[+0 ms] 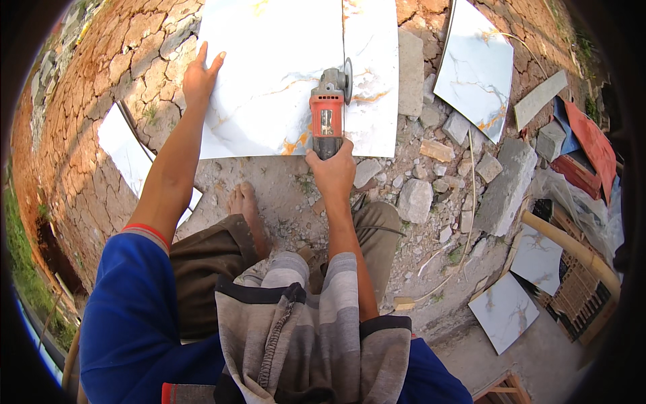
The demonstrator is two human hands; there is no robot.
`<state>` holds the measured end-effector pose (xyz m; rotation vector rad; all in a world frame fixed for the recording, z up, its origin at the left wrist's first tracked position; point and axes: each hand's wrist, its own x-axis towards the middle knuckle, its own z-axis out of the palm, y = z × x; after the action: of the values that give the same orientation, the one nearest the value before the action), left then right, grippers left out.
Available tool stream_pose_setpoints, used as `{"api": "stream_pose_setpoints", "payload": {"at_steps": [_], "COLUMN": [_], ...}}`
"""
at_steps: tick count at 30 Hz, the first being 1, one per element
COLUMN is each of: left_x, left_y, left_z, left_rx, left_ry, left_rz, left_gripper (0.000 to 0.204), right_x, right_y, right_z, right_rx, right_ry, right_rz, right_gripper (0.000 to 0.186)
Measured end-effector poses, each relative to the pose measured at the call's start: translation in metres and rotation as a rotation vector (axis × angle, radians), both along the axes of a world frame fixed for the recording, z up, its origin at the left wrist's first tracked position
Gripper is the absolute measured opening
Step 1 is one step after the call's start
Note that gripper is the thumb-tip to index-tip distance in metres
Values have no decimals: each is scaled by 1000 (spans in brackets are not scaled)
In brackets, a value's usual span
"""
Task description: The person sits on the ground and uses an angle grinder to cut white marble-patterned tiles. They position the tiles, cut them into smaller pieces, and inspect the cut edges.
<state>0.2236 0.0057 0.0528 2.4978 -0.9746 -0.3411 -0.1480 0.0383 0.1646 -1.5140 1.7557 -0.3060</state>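
Note:
A large white marble-patterned tile (262,87) with grey and orange veins lies flat before me. My left hand (200,77) rests at its left edge, thumb and a finger spread apart. My right hand (334,168) is closed around the rear of a red and grey angle grinder (327,111), at the tile's near edge. The grinder's thin disc (348,81) stands upright on its right side. It lines up with a dark straight line running from the tile's far side, with a narrower tile strip (370,101) to the right. Whether the disc is spinning cannot be made out.
More marble-patterned tiles lie at the far right (474,74), the left (124,145) and lower right (505,313). Broken concrete (508,185) and rubble cover the ground on my right. A bare foot (247,219) is close to the tile's near edge. Cracked reddish soil (87,161) spreads left.

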Motion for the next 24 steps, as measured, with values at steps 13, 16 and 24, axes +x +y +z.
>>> {"api": "stream_pose_setpoints", "payload": {"at_steps": [13, 16, 24], "left_x": [3, 4, 1], "left_y": [1, 2, 0], "left_z": [-8, -10, -2], "left_rx": [-59, -38, -37], "left_ry": [-16, -12, 21], "left_rz": [-21, -15, 2], "left_gripper": [84, 84, 85], "right_x": [-6, -9, -17], "right_y": [14, 18, 30], "right_z": [7, 5, -6], "right_rx": [69, 58, -17], "right_ry": [12, 17, 25], "right_rz": [-28, -19, -3], "right_gripper": [71, 70, 68]}}
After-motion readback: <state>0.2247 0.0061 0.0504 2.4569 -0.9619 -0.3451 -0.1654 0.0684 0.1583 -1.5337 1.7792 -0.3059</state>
